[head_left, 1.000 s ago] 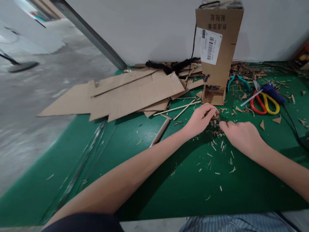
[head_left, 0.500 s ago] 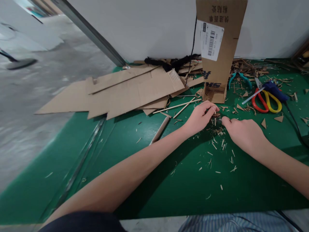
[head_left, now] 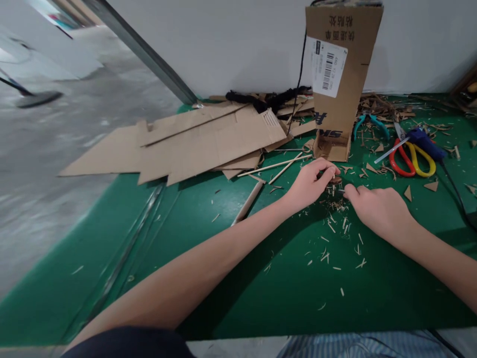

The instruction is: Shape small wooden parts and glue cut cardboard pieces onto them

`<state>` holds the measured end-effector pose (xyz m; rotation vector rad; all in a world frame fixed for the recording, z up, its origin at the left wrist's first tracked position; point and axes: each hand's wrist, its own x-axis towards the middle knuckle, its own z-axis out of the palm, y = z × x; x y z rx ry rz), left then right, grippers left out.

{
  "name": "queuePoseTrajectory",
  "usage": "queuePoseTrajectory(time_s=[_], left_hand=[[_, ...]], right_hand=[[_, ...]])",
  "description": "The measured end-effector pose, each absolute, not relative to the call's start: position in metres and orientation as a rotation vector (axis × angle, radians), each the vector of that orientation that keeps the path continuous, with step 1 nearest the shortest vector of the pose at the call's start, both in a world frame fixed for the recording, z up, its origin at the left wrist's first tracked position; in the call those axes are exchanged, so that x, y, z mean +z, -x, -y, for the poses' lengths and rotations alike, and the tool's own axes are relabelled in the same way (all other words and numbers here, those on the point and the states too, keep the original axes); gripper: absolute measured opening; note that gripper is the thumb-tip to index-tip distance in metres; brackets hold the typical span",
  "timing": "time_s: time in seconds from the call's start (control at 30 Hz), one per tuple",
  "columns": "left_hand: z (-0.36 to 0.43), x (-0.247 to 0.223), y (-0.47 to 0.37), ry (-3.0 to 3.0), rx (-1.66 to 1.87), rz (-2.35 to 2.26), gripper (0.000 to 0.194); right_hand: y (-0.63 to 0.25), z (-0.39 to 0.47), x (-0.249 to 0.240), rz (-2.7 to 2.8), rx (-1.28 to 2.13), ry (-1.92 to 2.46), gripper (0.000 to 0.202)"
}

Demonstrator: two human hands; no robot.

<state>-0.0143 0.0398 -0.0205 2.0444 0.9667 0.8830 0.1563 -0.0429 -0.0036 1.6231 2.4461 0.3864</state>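
Note:
My left hand (head_left: 311, 185) is closed in a pinch over a small brown piece (head_left: 335, 180) with pale stick bits at it, just in front of the upright cardboard box (head_left: 341, 79). To its right, my right hand (head_left: 376, 206) is closed around a small dark tool (head_left: 340, 191), whose tip points at the brown piece; most of the tool is hidden by the fingers. Beneath both hands, thin shavings and short stick bits (head_left: 337, 205) are scattered on the green table (head_left: 283, 298).
Flat cardboard sheets (head_left: 208, 139) lie at the left, with thin wooden sticks (head_left: 276, 166) and a rolled tube (head_left: 249, 201) nearby. At the right are red-and-yellow scissors (head_left: 402, 161), a blue glue gun (head_left: 425, 141), teal pliers (head_left: 380, 127) and cardboard scraps.
The view has shifted slightly, so everything sits a little lower. The dark tool's tip shows more clearly between my hands, which stay close together.

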Motion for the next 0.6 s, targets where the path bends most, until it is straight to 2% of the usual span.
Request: queuePoseTrajectory(time_s=[0.2, 0.6], left_hand=[[-0.039, -0.02, 0.014, -2.038, 0.909, -0.986, 0.02], [-0.04, -0.021, 0.015, -2.061, 0.927, -0.938, 0.022]], right_hand=[[-0.155, 0.04, -0.004, -2.448, 0.419, -1.664, 0.023], [-0.148, 0.04, 0.009, -2.342, 0.18, -1.628, 0.029]])
